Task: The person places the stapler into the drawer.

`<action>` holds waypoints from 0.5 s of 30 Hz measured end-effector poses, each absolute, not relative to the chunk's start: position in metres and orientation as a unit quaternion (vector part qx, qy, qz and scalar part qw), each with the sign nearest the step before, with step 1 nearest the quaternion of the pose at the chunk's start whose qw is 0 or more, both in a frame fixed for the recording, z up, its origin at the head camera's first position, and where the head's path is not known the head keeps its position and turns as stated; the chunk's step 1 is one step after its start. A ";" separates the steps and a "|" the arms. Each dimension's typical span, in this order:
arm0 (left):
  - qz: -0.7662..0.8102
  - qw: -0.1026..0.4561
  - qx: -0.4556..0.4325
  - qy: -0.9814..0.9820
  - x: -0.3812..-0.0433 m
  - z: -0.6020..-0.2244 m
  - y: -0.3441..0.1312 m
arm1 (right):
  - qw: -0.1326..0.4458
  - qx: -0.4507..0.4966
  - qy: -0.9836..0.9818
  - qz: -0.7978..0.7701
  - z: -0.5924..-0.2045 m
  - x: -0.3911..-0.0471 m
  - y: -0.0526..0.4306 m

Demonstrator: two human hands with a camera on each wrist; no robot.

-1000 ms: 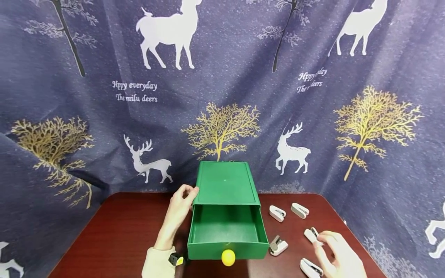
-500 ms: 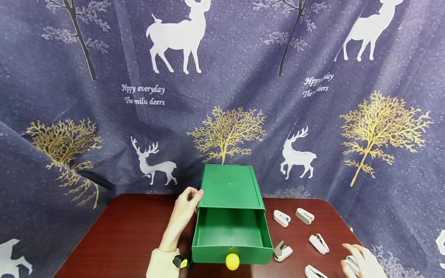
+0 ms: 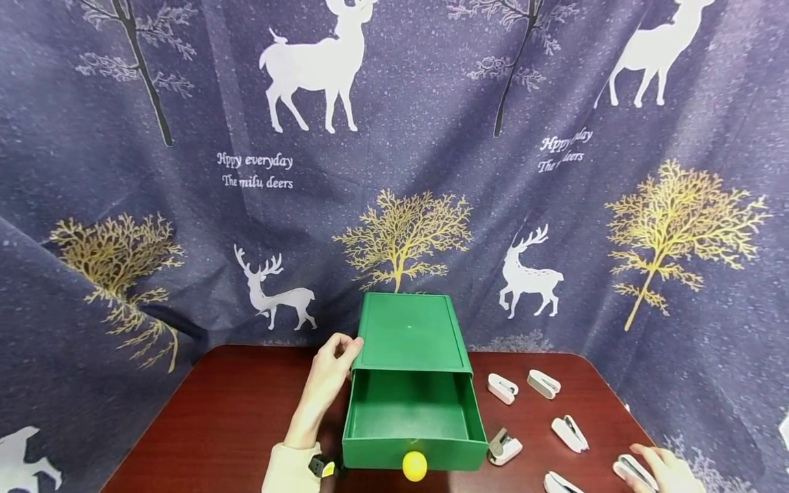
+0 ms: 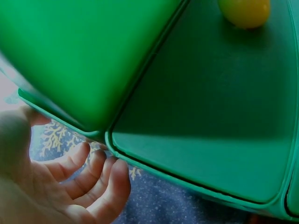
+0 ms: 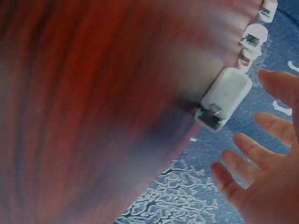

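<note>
A green drawer box stands on the table, its drawer pulled out and bare inside. A round yellow knob sits on the drawer front. My left hand touches the box's left side, its thumb and loosely bent fingertips along the edge. At the right front, my right hand is spread beside a small white stapler. In the right wrist view, that stapler lies just off the thumb and fingers, which stand apart from each other.
Several more white staplers lie right of the box: one at the back, another nearer the box, one beside the drawer, one in the middle, one in front. A printed deer curtain hangs behind the table.
My right hand has moved away from the middle stapler, right and toward me, to the stapler at the right front. My left hand stays at the box. The head view has shifted slightly.
</note>
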State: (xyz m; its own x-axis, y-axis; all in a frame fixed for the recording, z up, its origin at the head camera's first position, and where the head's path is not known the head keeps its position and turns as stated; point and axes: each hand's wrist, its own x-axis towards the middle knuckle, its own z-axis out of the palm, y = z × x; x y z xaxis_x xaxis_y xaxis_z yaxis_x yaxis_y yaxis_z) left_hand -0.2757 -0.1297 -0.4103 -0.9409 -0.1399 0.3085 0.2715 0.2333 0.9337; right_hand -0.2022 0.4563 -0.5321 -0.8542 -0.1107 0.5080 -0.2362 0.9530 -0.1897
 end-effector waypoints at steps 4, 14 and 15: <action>-0.616 0.169 -0.039 -0.768 -0.276 -0.410 -0.130 | 0.258 0.109 -0.953 0.113 -0.537 -0.204 0.465; -0.610 0.170 -0.041 -0.773 -0.276 -0.409 -0.130 | 0.239 0.154 -0.952 0.116 -0.541 -0.205 0.480; -0.611 0.169 -0.041 -0.772 -0.275 -0.409 -0.130 | 0.229 0.156 -0.953 0.124 -0.541 -0.205 0.481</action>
State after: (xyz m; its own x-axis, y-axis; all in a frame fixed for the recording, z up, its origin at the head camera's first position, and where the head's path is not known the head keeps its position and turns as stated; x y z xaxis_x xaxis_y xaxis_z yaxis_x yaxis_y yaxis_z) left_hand -0.2754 -0.1299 -0.4090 -0.9394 -0.1441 0.3109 0.2693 0.2507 0.9298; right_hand -0.2046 0.4812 -0.5407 -0.8465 -0.2411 0.4747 -0.3544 0.9206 -0.1643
